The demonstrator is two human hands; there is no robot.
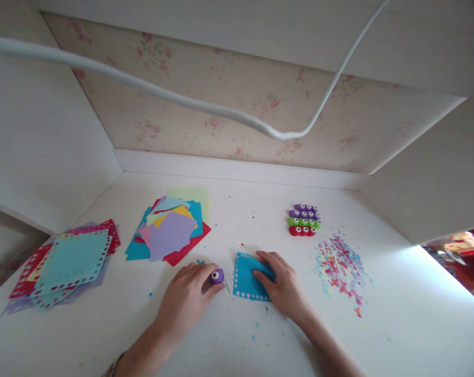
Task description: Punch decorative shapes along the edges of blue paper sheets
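My left hand (191, 285) is closed around a small purple craft paper punch (217, 276) with a white-and-black round top. Just right of the punch lies a blue paper square (249, 277), with small cut-out shapes along its left and near edges. My right hand (279, 280) grips this square at its right side, thumb on top and fingers toward the far edge; its right part is hidden under the hand. The punch and the paper are apart, with a narrow gap between them. A few blue paper bits lie around both hands on the white table (205, 335).
A pile of plain coloured paper (172, 235) lies back left. Far left is a stack of papers with punched borders (72, 259). Rows of purple, green and red punches (304, 220) stand back right, near scattered confetti (341, 264). A white cable (205, 107) hangs across the top.
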